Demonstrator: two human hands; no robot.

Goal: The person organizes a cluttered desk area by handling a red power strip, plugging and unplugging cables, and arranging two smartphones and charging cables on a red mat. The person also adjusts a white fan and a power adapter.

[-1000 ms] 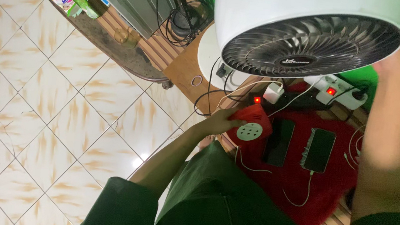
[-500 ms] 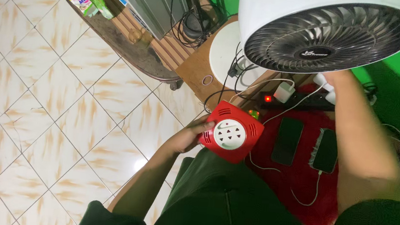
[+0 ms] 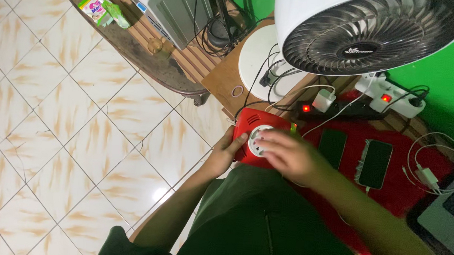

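The red square plastic socket box (image 3: 254, 125) sat at the left edge of the red fluffy mat (image 3: 397, 186), two black phones (image 3: 375, 163) lying right of it, the white round fan (image 3: 367, 30) beyond.

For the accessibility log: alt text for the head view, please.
Both hands hold a red socket box: the left hand grips its edge, the right hand covers its white face. Beside it, two phones lie on a red mat below a white fan.
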